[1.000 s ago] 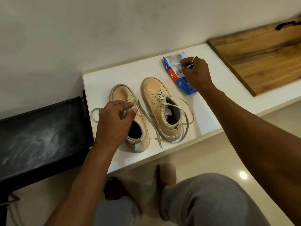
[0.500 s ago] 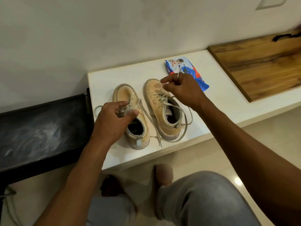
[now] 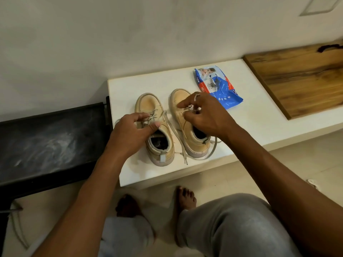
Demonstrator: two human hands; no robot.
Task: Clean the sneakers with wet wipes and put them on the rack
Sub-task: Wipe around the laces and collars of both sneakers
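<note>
Two tan sneakers stand side by side on a white ledge (image 3: 250, 119), toes toward the wall. My left hand (image 3: 133, 134) grips the tongue and laces of the left sneaker (image 3: 148, 104). My right hand (image 3: 206, 115), a ring on one finger, lies over the right sneaker (image 3: 181, 97) and pinches its laces. A blue wet wipes pack (image 3: 217, 86) lies flat behind the right sneaker, touched by neither hand. Loose lace ends trail over the ledge's front part.
A wooden board (image 3: 300, 76) lies on the ledge at the right. A low black bench (image 3: 50, 141) adjoins the ledge on the left. My bare feet (image 3: 185, 197) and grey-clad knee (image 3: 237, 225) are on the tiled floor below. The wall is close behind.
My right hand left the wet wipes pack and moved down-left onto the right sneaker's laces. My left hand kept its grip on the left sneaker.
</note>
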